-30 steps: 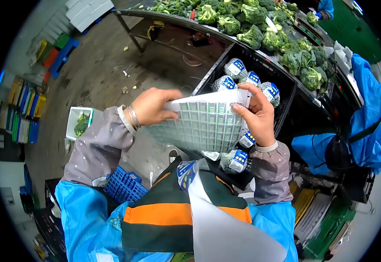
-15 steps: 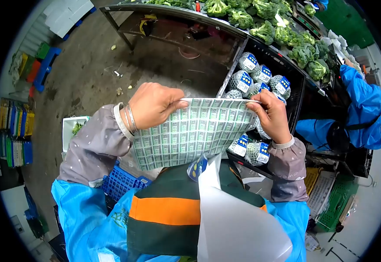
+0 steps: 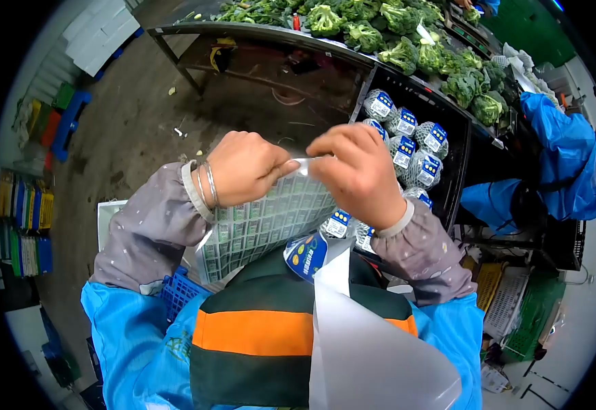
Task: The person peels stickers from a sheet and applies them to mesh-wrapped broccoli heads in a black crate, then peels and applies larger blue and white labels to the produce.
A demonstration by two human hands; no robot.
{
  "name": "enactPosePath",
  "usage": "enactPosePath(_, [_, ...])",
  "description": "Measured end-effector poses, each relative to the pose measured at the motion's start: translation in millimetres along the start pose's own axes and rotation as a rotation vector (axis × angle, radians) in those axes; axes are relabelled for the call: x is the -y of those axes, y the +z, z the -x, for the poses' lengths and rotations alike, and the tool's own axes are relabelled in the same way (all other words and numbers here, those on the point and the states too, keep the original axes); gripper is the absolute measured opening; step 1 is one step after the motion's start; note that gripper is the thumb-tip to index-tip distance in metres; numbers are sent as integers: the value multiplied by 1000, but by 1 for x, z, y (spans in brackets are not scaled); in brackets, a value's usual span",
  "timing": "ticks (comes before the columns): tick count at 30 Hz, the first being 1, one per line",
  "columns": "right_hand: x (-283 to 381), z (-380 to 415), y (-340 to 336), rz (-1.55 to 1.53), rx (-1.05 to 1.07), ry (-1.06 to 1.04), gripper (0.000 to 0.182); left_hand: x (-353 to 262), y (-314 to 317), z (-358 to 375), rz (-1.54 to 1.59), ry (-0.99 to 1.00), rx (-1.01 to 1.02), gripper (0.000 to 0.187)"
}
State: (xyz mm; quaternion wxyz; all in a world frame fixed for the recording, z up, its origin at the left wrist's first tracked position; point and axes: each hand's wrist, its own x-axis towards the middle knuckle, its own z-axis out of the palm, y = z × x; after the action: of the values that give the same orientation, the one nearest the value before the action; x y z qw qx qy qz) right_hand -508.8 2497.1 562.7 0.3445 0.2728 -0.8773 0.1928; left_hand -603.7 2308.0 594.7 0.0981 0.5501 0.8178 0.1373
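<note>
My left hand (image 3: 242,169) pinches the top edge of a sheet of small green-and-white printed labels (image 3: 264,220), which hangs down in front of me. My right hand (image 3: 358,174) is at the sheet's upper right corner, close to the left, with its thumb and fingers together there. The sheet bends between the two hands. On my lap lies a white backing sheet (image 3: 380,342) with a blue printed label (image 3: 307,257) at its upper end. Beyond my right hand, a black crate (image 3: 452,198) holds several netted broccoli heads (image 3: 425,169) with blue-and-white labels.
A metal table (image 3: 257,29) heaped with loose broccoli (image 3: 402,55) stands ahead. A blue basket (image 3: 180,294) is by my left side. Someone in blue protective clothing (image 3: 564,164) is at the right. Stacked crates (image 3: 24,205) line the left.
My right hand has moved left along the top edge, towards my left hand. The label sheet, held flat and wide before, now bends and looks narrower.
</note>
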Motion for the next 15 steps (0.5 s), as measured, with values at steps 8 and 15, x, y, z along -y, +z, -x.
enactPosePath(8, [-10,7,5,-215,131,216,56,-2,13,3,-22,-44,9,32])
enactPosePath(15, [-19,18,6,-478,95,369,67,-7,24,6,-8,-7,-28,33])
